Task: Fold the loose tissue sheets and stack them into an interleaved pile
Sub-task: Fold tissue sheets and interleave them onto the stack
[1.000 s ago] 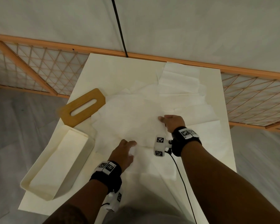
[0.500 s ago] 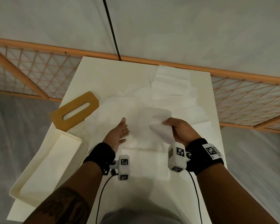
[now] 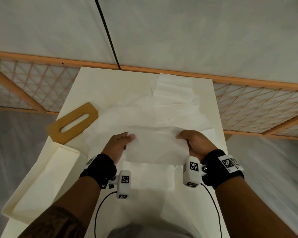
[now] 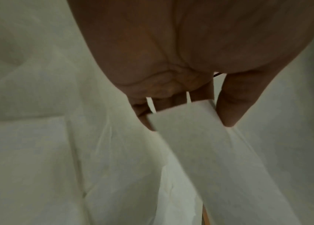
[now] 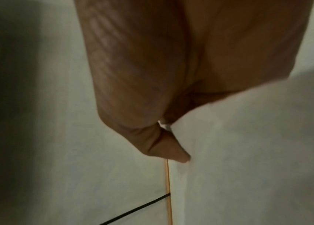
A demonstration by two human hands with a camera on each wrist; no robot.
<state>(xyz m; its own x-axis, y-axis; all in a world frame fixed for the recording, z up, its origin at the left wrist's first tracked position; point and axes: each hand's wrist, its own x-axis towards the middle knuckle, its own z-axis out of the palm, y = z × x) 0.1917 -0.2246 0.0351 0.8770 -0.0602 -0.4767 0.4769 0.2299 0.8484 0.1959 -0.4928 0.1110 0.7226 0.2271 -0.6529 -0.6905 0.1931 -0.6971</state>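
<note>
A white tissue sheet (image 3: pixel 156 146) is stretched between both hands above the table. My left hand (image 3: pixel 121 140) pinches its left edge between thumb and fingers; in the left wrist view the thumb and fingers (image 4: pixel 229 106) clamp the sheet (image 4: pixel 200 144). My right hand (image 3: pixel 192 141) pinches the right edge, and in the right wrist view the tissue sheet (image 5: pixel 248 152) drapes from that hand (image 5: pixel 173 152). Several loose tissue sheets (image 3: pixel 175 100) lie overlapping across the middle and far part of the white table (image 3: pixel 86 86).
A wooden box lid with an oval slot (image 3: pixel 72 124) lies at the table's left. A cream open tissue box (image 3: pixel 43 182) sits at the near left edge. A wooden lattice rail (image 3: pixel 33 86) runs behind the table. A black cable (image 3: pixel 107 31) hangs down the wall.
Both hands went from resting on the flat sheets to pinching one sheet by its two side edges and lifting it toward me. The head view tilted upward.
</note>
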